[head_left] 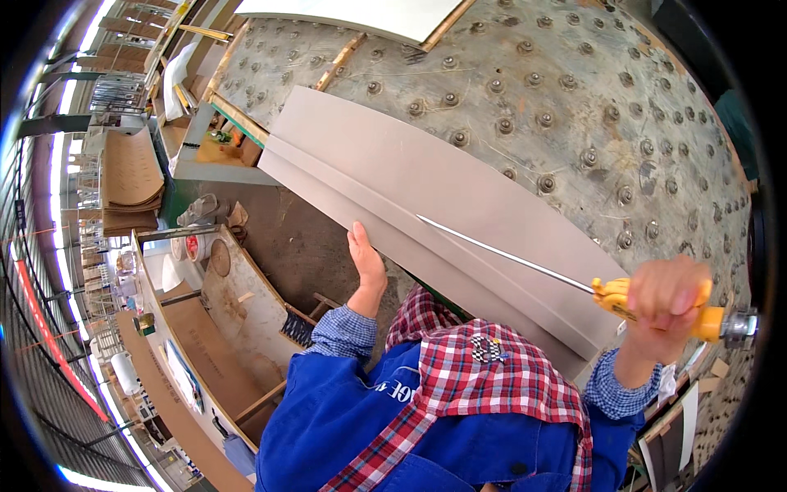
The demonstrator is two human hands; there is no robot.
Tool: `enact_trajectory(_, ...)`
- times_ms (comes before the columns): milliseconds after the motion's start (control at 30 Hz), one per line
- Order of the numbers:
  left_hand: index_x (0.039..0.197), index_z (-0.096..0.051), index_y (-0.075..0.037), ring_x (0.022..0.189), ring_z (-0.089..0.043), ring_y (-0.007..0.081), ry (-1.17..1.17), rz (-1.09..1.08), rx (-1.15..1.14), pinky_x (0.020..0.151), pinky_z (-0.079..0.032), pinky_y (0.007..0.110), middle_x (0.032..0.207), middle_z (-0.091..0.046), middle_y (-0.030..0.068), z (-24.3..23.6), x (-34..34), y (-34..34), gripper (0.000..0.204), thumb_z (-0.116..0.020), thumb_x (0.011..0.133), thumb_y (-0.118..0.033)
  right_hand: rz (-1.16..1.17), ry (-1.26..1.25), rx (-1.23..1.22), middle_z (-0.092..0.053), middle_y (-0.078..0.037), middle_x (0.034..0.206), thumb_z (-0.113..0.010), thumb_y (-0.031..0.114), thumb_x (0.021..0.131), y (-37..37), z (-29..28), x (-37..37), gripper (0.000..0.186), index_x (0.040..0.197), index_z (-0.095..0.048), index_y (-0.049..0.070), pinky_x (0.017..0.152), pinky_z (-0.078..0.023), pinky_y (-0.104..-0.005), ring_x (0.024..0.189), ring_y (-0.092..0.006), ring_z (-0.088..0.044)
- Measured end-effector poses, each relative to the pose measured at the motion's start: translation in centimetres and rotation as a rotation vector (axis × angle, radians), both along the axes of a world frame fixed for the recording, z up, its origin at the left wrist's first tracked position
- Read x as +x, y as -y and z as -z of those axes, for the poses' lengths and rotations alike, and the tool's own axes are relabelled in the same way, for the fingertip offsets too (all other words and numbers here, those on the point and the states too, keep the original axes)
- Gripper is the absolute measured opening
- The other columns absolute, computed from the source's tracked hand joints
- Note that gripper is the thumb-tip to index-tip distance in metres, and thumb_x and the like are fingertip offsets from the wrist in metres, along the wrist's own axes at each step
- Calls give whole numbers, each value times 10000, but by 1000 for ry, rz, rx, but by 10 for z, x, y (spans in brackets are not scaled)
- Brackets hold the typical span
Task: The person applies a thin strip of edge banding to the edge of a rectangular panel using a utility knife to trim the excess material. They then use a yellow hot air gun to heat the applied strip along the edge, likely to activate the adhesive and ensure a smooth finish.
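A long grey-beige panel [369, 156] with a raised ridge along its near side lies slanting across the work table in front of me. My left hand [365, 258] is at the panel's near edge, fingers extended and together, with the fingertips by the edge. My right hand [666, 303] is wrapped round a yellow tool [616, 297] at the right. From the tool a long thin metal shaft [508, 256] reaches left over the panel, its tip near the ridge. A silver end piece [740, 326] sticks out behind the grip. Whether the tip touches the panel, I cannot tell.
The metal table [566, 107] is dotted with several raised roller-like studs. A white board [361, 16] lies at the far side. To the left stands an open wooden-sided cart [225, 287] holding cardboard and a brush [297, 328]. Curved brown sheets [131, 176] are stacked beyond it.
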State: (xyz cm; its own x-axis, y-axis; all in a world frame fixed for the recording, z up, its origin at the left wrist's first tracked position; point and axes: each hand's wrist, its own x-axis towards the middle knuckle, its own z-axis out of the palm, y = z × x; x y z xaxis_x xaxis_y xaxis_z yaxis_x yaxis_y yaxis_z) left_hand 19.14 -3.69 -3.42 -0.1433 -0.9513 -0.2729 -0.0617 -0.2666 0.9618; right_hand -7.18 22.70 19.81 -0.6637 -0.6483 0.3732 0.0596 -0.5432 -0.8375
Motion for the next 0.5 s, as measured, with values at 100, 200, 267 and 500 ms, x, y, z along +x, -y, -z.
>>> enact_trajectory(100,1220,-470,12,1073,-512,170,-40,-1,-17,945,-410,306,1158,-552,71,-2,1,-11,468,-434,1019,-409,27,31,2,-432,29,576,-652,362,912,18,1,12,303,852,-493,111,518,-460,-291,423,-105,-436)
enact_trajectory(200,1234,-464,14,1074,-512,176,-37,-11,-40,947,-410,309,1170,-548,76,-5,2,-16,471,-427,1020,-404,28,63,-34,-466,17,565,-682,368,888,36,0,18,323,818,-512,103,527,-477,-298,436,-114,-476)
enact_trajectory(267,1294,-418,57,1126,-495,204,18,-7,-42,986,-388,315,1236,-523,119,-6,6,-16,551,-425,1015,-417,-47,40,-62,-505,0,574,-696,366,877,43,-4,22,335,783,-518,98,538,-491,-305,451,-121,-506)
enact_trajectory(500,1326,-370,106,1182,-463,228,135,-68,-86,1028,-352,326,1286,-489,160,7,12,-15,639,-425,1006,-445,-77,30,-71,-473,5,633,-679,330,898,69,-4,32,299,848,-497,98,566,-476,-307,490,-120,-485)
